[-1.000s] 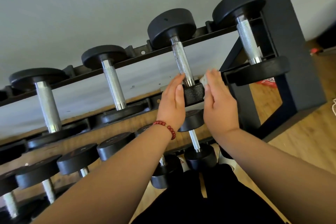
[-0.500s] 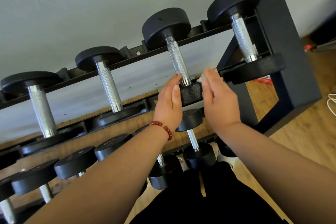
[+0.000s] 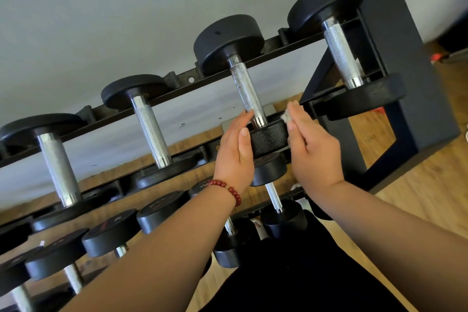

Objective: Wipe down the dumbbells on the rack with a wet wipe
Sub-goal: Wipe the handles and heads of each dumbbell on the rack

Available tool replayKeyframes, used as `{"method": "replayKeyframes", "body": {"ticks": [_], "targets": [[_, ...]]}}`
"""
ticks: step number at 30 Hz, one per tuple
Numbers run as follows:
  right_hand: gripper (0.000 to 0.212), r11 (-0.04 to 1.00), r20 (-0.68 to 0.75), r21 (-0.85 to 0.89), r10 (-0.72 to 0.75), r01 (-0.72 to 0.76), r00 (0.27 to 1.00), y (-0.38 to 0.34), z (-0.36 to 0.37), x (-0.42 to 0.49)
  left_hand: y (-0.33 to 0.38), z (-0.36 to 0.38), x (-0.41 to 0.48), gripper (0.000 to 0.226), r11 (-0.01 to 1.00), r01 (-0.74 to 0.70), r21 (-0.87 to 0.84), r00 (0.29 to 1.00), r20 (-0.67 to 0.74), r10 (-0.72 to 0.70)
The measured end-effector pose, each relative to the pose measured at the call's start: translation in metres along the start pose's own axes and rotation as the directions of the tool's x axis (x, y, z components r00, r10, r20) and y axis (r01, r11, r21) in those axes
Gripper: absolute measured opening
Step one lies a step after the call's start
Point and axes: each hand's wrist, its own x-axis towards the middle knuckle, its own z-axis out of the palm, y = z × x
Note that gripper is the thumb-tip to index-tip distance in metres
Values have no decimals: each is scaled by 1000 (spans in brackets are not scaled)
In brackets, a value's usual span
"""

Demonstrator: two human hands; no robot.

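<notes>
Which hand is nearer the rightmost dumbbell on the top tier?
Right. The right hand, wipe at its fingertips, is just left of the rightmost dumbbell; the left hand sits farther left, across the neighbouring dumbbell.

The left forearm [image 3: 157, 248] and right forearm [image 3: 395, 223] rise bare from the frame's bottom edge toward its centre. The left hand [image 3: 235, 152] stands on edge, fingers straight and together, palm turned right. The right hand [image 3: 314, 149] faces it, fingers extended, thumb hidden.
</notes>
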Motion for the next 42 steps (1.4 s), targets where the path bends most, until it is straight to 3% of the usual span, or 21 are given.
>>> {"method": "replayKeyframes", "body": {"ticks": [3, 8, 12, 17, 22, 29, 33, 37, 42], "targets": [[44, 965, 92, -121, -223, 233, 971, 10, -3, -10, 0, 1, 1, 35, 1000, -3, 17, 1000, -16, 3], [42, 985, 173, -91, -127, 144, 977, 5, -8, 18, 5, 0, -1, 38, 999, 11, 53, 1000, -7, -11], [50, 933, 343, -168, -248, 318, 906, 7, -18, 19, 8, -2, -1, 40, 996, 13, 88, 1000, -3, -13], [46, 838, 385, -205, -406, 506, 829, 1, -24, 50, 20, -12, 4, 41, 982, 24, 189, 1000, -4, -24], [44, 685, 422, -234, -568, 690, 707, -16, -19, 82, 31, -32, 28, 43, 949, -7, 317, 996, -81, 35], [45, 601, 455, -261, -613, 755, 646, -34, -5, 133, 41, -56, 70, 43, 912, -68, 404, 940, -280, 194], [41, 544, 458, -244, -665, 803, 590, -41, 15, 168, 49, -66, 102, 43, 935, -38, 352, 935, -319, 158], [39, 480, 463, -224, -713, 848, 527, -48, 41, 188, 48, -63, 127, 46, 987, -14, 161, 970, -237, 52], [38, 410, 543, -115, -737, 905, 403, -44, 41, 208, 33, -56, 135, 47, 995, -77, 61, 962, -258, 90]]}}
